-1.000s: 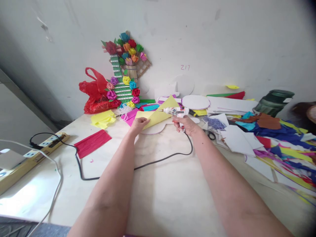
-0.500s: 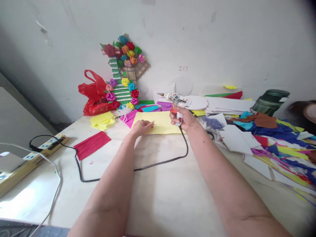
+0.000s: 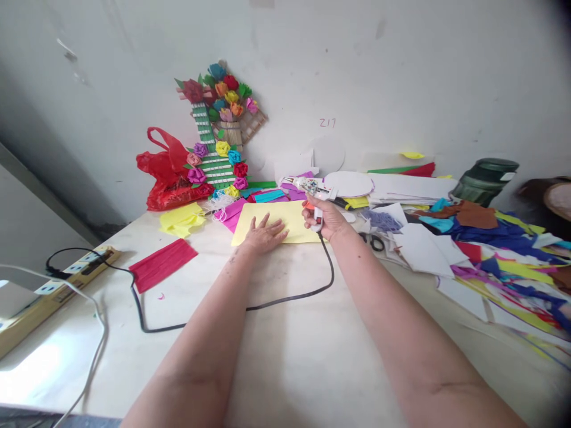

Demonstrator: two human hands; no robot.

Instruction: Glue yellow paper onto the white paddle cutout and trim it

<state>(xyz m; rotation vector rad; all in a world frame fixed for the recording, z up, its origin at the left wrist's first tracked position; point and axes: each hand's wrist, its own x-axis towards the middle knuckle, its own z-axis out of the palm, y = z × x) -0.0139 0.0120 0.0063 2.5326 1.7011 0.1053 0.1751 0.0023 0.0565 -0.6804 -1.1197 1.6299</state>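
My left hand [image 3: 266,233] lies with fingers spread on the pale yellow sheet [image 3: 241,224], near its front edge. Above the sheet's right part, my right hand [image 3: 325,219] is wrapped round the handle of a glue gun [image 3: 318,217]. The gun's nozzle points left, and its body carries bits of dried glue. A black cord [image 3: 292,298] runs from the handle down and to the left, passing under my left forearm. Magenta paper [image 3: 229,215] sticks out at the sheet's left side.
A power strip [image 3: 75,279] lies left, red crepe paper [image 3: 163,264] beside it. Paper flowers on a green frame [image 3: 216,163] lean on the wall near a red bag [image 3: 167,169]. Right are scissors [image 3: 377,242], coloured scraps [image 3: 513,267] and a green jar [image 3: 485,181].
My left hand has shifted slightly right on the yellow sheet, and its fingers have spread. The right hand still holds the glue gun. The whole view has shifted a little.
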